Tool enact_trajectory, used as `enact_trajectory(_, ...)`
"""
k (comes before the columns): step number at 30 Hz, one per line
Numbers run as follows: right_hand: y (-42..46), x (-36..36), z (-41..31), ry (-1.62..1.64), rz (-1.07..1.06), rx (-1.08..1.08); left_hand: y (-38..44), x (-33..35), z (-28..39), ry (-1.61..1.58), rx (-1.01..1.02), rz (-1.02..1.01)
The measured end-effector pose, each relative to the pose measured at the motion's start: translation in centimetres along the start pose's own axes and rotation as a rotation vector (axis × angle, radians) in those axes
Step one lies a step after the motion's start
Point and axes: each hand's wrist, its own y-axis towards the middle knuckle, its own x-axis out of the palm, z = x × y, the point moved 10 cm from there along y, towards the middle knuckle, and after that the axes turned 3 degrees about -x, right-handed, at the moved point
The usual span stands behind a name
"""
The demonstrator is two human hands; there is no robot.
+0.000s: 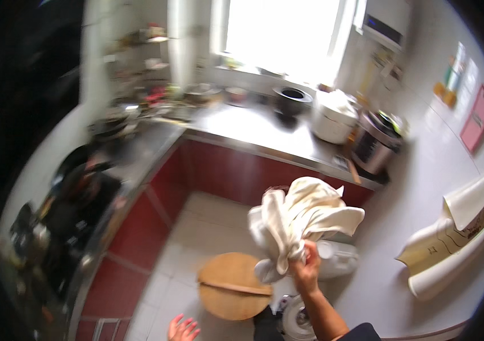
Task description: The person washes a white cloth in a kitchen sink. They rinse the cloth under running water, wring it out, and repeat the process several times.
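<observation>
In the head view, my right hand (307,268) grips a bunched cream cloth (310,209) by its gathered lower part. The cloth fans out above the fist in loose folds, and its own folds hide whatever may be inside it. My left hand (183,329) shows at the bottom edge with its fingers apart and nothing in them. Between the hands, lower down, is a round wooden lid (235,287) with a bar handle across it. A whitish plastic jug (338,258) stands just behind my right wrist.
A steel countertop (242,123) over red cabinets (233,170) runs along the window wall. On it are a black pot (291,104), a white rice cooker (335,117) and a steel electric cooker (374,145). At left is a dark stove (84,204). Curled paper (451,243) hangs at right.
</observation>
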Motion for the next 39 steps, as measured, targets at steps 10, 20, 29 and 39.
enact_trajectory(10, -45.2, 45.3, -19.9, 0.440, -1.755, -0.089, -35.8, -21.8, 21.1, -0.507, 0.833, 0.107)
enact_trajectory(20, -77.0, 67.0, -20.4, 0.664, -2.181, 0.654, -69.7, -47.3, 21.6, -0.573, 1.370, 1.065)
enact_trajectory(29, -104.6, 81.9, -27.4, 0.488, -2.585, 1.394, -82.8, -63.6, 27.3, -0.445, 1.161, 1.296)
enact_trajectory(39, -114.2, 113.0, -20.6, 0.358, -1.667, 0.794, -87.0, -87.0, 46.4, 0.126, 0.792, 0.719)
